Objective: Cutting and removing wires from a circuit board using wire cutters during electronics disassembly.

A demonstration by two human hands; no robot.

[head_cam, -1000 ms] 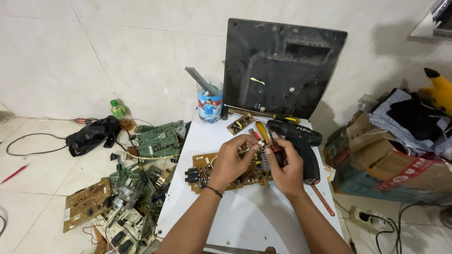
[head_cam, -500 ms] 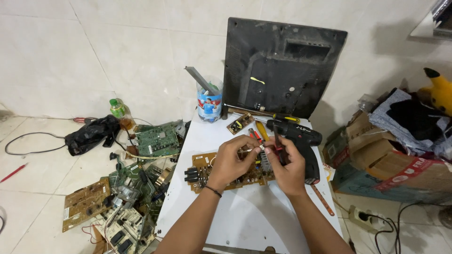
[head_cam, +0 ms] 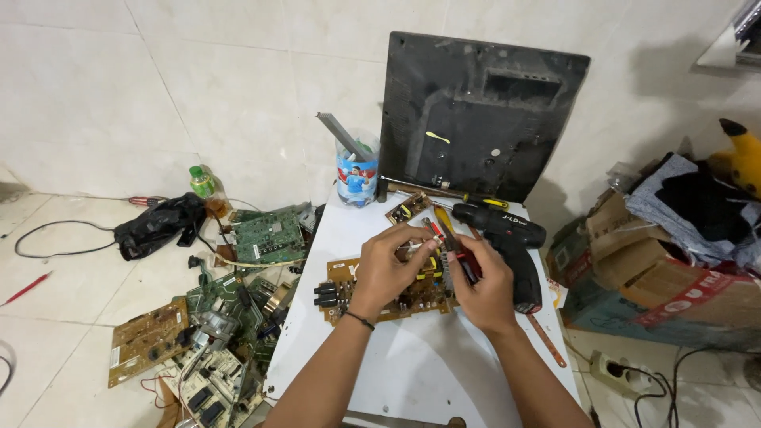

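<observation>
A brown circuit board [head_cam: 349,289] lies on the white table [head_cam: 412,372]. My left hand [head_cam: 388,265] rests over the board and pinches a small part on it with thumb and forefinger. My right hand [head_cam: 483,285] grips red-handled pliers [head_cam: 448,242], whose jaws point at the spot under my left fingers. A black cordless drill [head_cam: 507,238] lies just right of my right hand.
A black monitor back cover [head_cam: 476,111] leans on the wall behind the table. A clear cup [head_cam: 355,174] with tools stands at the table's back. Several circuit boards [head_cam: 230,317] litter the floor on the left. Cardboard boxes [head_cam: 634,269] with clothes stand on the right.
</observation>
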